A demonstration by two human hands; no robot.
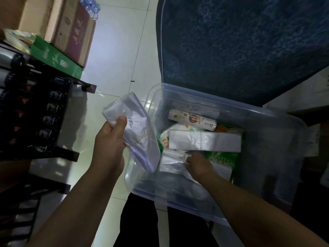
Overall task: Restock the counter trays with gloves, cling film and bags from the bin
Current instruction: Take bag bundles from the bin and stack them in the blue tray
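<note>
While the left hand (110, 139) grips a soft bundle of clear plastic bags (137, 129), thumb pressed on its upper face and fingers wrapped behind, the bundle hangs in the air over the left rim of the clear rectangular plastic bin (267, 111). Its long axis runs upper left to lower right: the top end points out over the white tiled floor (117, 59), the lower end dips inside the bin wall. A thin yellow rubber band (140, 139) crosses it near the middle.

Right hand (199, 164): down inside the bin, back uppermost, fingers curled onto the edge of a second flat pack of clear bags (172, 162) at the near side.

Other bin contents:
- white-and-orange cling film roll (192, 119) at the far side, lying left to right
- flat banded stack of clear bags (204, 140) just nearer, lying parallel to the roll
- green-and-orange printed packets (222, 157) underneath, partly hidden by the stack and the right hand

Surroundings: dark blue patterned fabric (240, 41) beyond the bin. To the left, a black crate of dark bottles (35, 113), a green carton (55, 56) and brown cardboard boxes (74, 32). Black trousers (138, 220) stand just against the bin's near edge.
</note>
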